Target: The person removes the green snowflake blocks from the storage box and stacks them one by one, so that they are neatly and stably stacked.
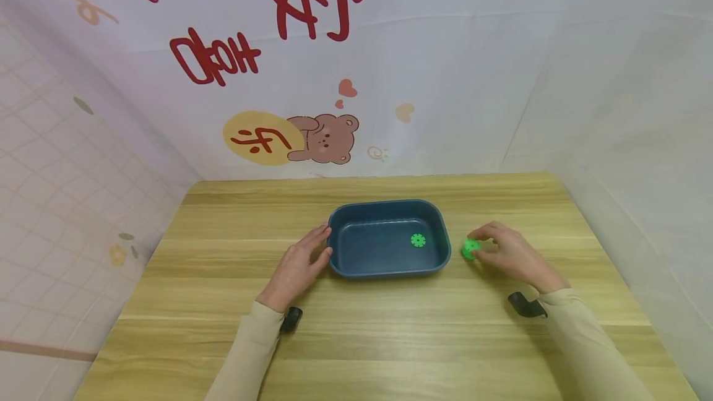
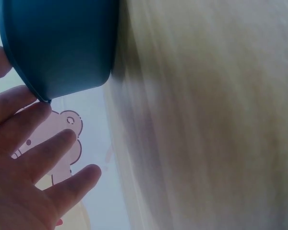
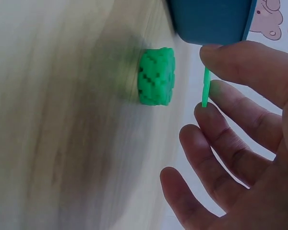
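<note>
A dark blue rectangular tray (image 1: 367, 255) sits on the wooden table, with one green notched disc (image 1: 418, 240) lying inside on its right half. At the tray's left end, my left hand (image 1: 295, 270) touches the rim with fingers spread and fairly straight, as the left wrist view also shows. To the right of the tray, my right hand (image 1: 512, 257) pinches a thin green disc (image 3: 206, 88) between thumb and fingertips, seen edge-on in the right wrist view. Just below it, a short stack of green discs (image 3: 156, 76) stands on the table.
The wooden tabletop (image 1: 356, 333) meets a white printed cloth wall (image 1: 457, 79) at the back, with a cartoon bear on it. More pale cloth hangs along the left and right sides. A dark strap piece (image 1: 526, 306) juts from the right wrist.
</note>
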Motion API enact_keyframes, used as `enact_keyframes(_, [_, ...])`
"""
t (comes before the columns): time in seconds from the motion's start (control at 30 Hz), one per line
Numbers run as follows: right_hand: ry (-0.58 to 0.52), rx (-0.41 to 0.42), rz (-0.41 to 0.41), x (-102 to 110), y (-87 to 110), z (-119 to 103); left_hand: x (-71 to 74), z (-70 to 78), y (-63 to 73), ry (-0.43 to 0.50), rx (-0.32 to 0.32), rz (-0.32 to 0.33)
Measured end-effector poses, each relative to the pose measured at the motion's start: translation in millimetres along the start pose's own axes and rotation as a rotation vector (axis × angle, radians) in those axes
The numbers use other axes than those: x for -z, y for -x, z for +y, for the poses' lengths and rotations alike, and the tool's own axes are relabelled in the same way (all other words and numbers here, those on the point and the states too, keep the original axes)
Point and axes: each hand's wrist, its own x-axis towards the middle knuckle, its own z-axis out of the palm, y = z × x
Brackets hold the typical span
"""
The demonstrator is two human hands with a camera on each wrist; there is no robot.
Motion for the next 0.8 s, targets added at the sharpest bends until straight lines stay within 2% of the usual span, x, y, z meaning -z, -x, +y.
enact_keyframes(0.8, [0.007, -0.022, -0.061, -6.1, -1.5, 7.1, 0.9, 2.7, 0.6, -0.002, 0.016, -0.011])
